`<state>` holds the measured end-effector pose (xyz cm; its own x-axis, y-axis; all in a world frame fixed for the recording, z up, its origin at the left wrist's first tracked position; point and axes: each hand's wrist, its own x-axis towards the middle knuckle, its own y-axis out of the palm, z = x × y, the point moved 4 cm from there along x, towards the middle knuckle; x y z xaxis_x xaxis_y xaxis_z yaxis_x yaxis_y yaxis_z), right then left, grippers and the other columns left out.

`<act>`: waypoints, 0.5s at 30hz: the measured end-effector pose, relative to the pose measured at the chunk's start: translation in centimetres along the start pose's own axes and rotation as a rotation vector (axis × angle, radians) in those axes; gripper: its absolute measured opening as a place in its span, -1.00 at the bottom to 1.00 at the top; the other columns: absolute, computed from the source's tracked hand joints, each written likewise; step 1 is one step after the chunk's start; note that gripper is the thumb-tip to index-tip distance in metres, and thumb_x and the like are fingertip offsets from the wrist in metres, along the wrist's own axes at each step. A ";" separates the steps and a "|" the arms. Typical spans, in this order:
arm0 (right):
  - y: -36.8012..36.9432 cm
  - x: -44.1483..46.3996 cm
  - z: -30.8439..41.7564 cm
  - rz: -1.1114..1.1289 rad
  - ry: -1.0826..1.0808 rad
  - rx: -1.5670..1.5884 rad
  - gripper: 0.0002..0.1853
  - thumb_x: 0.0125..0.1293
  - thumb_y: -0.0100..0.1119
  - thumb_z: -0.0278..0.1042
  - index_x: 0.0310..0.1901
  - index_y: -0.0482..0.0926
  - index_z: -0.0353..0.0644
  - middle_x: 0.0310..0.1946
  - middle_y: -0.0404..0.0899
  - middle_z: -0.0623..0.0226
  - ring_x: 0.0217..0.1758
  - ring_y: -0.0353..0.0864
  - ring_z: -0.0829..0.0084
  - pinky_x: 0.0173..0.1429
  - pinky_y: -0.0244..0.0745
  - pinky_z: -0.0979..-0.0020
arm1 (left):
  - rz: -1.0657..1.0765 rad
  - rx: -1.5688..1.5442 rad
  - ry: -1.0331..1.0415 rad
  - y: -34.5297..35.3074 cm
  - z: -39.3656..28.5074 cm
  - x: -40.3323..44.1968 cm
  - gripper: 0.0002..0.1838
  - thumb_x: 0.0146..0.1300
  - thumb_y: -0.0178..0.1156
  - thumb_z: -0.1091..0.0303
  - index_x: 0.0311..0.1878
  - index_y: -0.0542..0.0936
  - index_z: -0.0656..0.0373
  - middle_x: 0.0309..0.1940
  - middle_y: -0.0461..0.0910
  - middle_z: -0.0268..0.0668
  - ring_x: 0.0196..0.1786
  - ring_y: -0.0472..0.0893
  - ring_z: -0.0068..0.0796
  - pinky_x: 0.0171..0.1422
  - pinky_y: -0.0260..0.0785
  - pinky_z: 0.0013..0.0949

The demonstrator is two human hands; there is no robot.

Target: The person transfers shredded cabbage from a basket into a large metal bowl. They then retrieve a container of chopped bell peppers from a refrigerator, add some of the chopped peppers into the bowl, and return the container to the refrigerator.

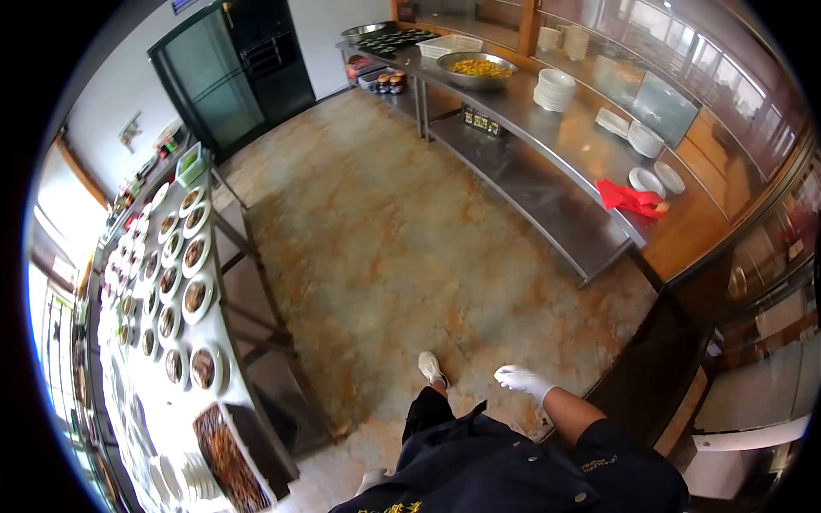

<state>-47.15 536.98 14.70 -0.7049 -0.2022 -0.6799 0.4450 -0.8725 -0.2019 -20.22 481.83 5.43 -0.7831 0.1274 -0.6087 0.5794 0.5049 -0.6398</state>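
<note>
My right hand, in a white glove, hangs over the floor in front of my dark jacket. Its fingers are loosely curved with nothing visible in them. At the bottom edge, beside the jacket, a white patch looks like my gloved left hand; its fingers are hidden. Nearest on that side is a long tray of brown strips at the end of the left table. White plates of dark food stand in rows along that table, with stacked white plates near the tray.
Across the floor stands a steel table bearing a metal bowl of yellow food, a plate stack and a red cloth. A dark-framed glass door is at the back. Cabinets line the right.
</note>
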 end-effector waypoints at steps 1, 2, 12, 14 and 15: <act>-1.3 1.5 1.6 0.004 0.003 0.047 -0.58 0.48 0.13 0.07 -0.02 0.66 -0.17 -0.32 0.65 0.38 -0.31 0.52 0.49 -0.21 0.44 0.33 | 0.011 0.018 0.019 -3.0 -0.9 3.5 -0.60 0.26 0.29 0.05 -0.09 0.72 0.22 -0.24 0.75 0.01 -0.13 0.73 -0.01 -0.01 0.55 -0.11; -2.9 3.1 2.6 0.000 0.016 0.048 -0.59 0.47 0.14 0.05 -0.02 0.67 -0.17 -0.31 0.66 0.36 -0.31 0.53 0.47 -0.20 0.45 0.32 | 0.010 0.046 0.054 -6.5 -2.1 7.4 -0.62 0.26 0.28 0.06 -0.12 0.71 0.22 -0.27 0.75 0.00 -0.18 0.73 -0.04 -0.06 0.55 -0.11; -16.8 9.0 -1.5 -0.240 0.544 0.439 -0.49 0.46 0.13 0.14 0.05 0.65 -0.20 -0.12 0.72 0.11 -0.09 0.67 0.13 0.02 0.57 0.07 | -0.027 -0.884 -0.180 -43.7 -33.4 46.9 -0.85 0.33 0.21 0.27 -0.31 0.57 0.11 -0.53 0.49 -0.33 -0.57 0.43 -0.45 -0.52 0.28 -0.28; -18.2 12.4 -0.8 -0.284 0.555 0.573 -0.49 0.47 0.12 0.17 0.05 0.64 -0.17 -0.12 0.72 0.14 -0.08 0.66 0.13 0.02 0.56 0.04 | -0.036 -0.794 -0.137 -49.4 -39.3 55.0 -0.84 0.36 0.18 0.32 -0.12 0.63 0.18 -0.39 0.57 -0.33 -0.41 0.54 -0.48 -0.37 0.39 -0.35; -19.3 15.1 0.3 -0.266 0.528 0.536 -0.49 0.47 0.12 0.18 0.05 0.64 -0.16 -0.12 0.71 0.15 -0.08 0.66 0.13 0.01 0.56 0.03 | 0.002 -0.813 -0.089 -51.5 -41.5 58.8 -0.82 0.37 0.18 0.33 -0.06 0.65 0.19 -0.35 0.59 -0.32 -0.35 0.58 -0.48 -0.32 0.43 -0.37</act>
<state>-66.52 550.67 8.55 -0.3356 0.1636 -0.9277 -0.1227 -0.9840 -0.1291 -105.51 498.78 22.07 -0.7416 0.0783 -0.6663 0.2095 0.9705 -0.1190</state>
